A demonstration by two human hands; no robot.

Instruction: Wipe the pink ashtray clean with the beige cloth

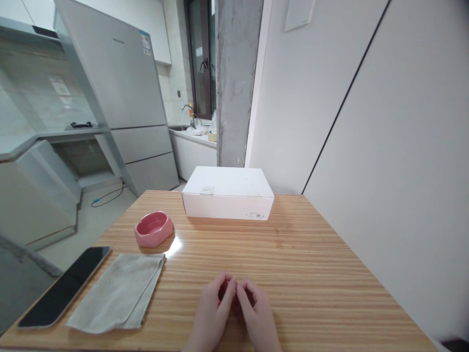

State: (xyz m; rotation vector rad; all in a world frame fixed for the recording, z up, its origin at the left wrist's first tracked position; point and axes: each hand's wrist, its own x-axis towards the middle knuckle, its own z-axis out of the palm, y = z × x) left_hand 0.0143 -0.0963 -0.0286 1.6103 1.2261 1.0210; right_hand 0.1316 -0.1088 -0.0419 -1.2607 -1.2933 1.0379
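Observation:
My left hand (216, 303) and my right hand (254, 305) rest close together at the table's front, fingertips nearly meeting. On each, the thumb presses against the curled index finger; no object shows in the small gaps, though the undersides are hidden. To the left lies a folded grey-beige cloth (119, 291). Beyond that cloth stands a pink bowl-like dish (154, 230) with an angular rim. A large dark-faced phone or tablet (66, 288) lies at the left edge. At the far side sits a closed white box (227, 190), a bit of clear tape on its lid.
The wooden table (293, 264) narrows toward the back. A white wall (395, 161) runs along its right side, and a concrete pillar (238, 83) rises behind the box. A grey fridge (120, 83) and a sink counter stand back left; a cable (110, 195) lies on the floor.

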